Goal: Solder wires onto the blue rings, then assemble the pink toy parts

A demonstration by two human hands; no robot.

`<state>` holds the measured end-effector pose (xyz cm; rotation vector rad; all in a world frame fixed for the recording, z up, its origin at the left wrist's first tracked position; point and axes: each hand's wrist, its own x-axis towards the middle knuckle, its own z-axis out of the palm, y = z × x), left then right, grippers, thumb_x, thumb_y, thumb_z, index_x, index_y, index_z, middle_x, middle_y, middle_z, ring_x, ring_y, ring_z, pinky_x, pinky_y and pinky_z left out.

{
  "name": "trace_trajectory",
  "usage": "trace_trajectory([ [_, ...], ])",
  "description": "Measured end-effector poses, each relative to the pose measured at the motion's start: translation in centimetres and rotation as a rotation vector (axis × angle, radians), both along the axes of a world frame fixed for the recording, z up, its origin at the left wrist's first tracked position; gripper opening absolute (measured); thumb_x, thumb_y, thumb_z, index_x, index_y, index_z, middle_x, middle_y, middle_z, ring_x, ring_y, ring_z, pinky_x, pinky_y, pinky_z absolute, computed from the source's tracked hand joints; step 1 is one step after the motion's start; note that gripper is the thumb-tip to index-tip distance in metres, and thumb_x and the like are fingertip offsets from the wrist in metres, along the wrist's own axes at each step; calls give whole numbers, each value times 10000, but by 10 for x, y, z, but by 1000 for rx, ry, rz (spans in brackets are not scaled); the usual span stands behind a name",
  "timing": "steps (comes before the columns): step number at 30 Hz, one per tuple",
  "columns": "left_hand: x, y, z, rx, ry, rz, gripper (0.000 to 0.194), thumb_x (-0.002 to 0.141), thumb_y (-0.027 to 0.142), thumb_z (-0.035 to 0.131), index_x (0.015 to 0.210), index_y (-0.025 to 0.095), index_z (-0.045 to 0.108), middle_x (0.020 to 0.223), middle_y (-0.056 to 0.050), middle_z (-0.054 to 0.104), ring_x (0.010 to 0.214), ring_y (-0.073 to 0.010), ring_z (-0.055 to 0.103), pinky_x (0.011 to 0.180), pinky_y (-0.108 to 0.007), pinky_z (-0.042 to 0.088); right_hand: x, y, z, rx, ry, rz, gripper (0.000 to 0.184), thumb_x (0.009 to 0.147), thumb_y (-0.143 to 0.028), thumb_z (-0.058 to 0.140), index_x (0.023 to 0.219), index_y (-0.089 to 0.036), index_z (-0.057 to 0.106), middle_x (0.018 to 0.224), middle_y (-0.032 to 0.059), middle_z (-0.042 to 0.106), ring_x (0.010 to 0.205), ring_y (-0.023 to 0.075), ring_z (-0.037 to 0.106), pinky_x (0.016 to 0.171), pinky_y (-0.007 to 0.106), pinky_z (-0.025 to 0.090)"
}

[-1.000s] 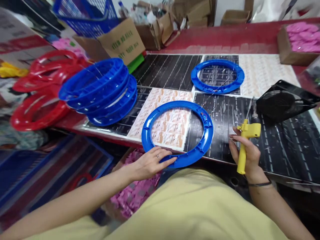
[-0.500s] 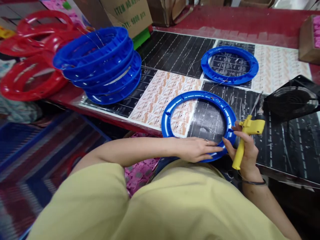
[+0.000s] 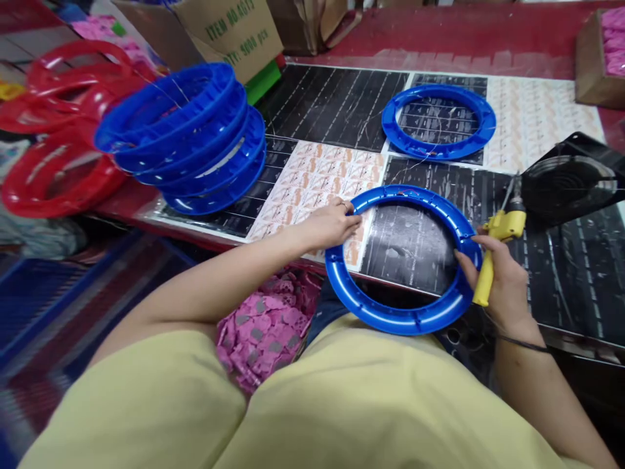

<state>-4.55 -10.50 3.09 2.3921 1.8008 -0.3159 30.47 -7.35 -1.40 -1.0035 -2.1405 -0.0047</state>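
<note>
A blue plastic ring (image 3: 390, 319) lies half over the near edge of the table, right in front of me. My left hand (image 3: 332, 225) grips its left rim with curled fingers. My right hand (image 3: 502, 286) holds a yellow-handled tool (image 3: 493, 260) with a metal tip, and its fingers also press on the ring's right rim. A second blue ring (image 3: 438, 122) lies flat farther back on the table.
A stack of several blue rings (image 3: 180, 140) stands at the left, with red rings (image 3: 53, 150) beyond it. A black fan (image 3: 566, 179) sits at the right. Cardboard boxes (image 3: 229, 26) line the back. Pink pieces (image 3: 263, 326) fill a container by my lap.
My left hand has moved from the ring's near rim to its left rim. The ring has slid toward me, overhanging the table edge. My right hand still holds the tool.
</note>
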Motion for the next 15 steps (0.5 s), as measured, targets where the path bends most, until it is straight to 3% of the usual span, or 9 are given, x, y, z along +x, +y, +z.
trace_trajectory([
  [3,28,-14,4,-26,-84,54,429,1033,307,372,1286,151,681,1233,-158,658,1113,-245,616,1008,-370,465,-1,6,6,-7,-20,-47,357,879,-370,714,1175,-202,607,1089,91,728,929,240,730,825,353,596],
  [7,40,-14,18,-26,-216,-32,405,1012,294,443,1365,217,625,1146,-94,722,1018,-198,670,904,-307,506,4,3,10,34,-29,-1,365,886,-364,711,1192,-202,598,1096,93,722,952,233,723,853,345,584],
  [11,20,22,23,143,-141,-1,413,963,150,451,1291,261,677,1144,-78,730,1029,-206,676,832,-303,512,13,-7,9,75,-82,17,387,880,-341,720,1212,-195,584,1056,92,717,939,242,709,829,348,571],
  [13,5,48,16,214,-74,-25,534,894,33,460,1344,258,638,1276,-91,683,1122,-211,648,868,-304,509,18,-12,8,95,-103,29,403,870,-334,733,1216,-197,579,1029,85,714,908,240,701,805,348,564],
  [15,-7,72,6,227,-47,-128,608,857,-14,474,1383,265,599,1367,-88,637,1222,-213,600,958,-320,490,23,-16,8,118,-123,52,418,860,-334,745,1218,-203,575,1020,80,711,854,227,690,790,351,559],
])
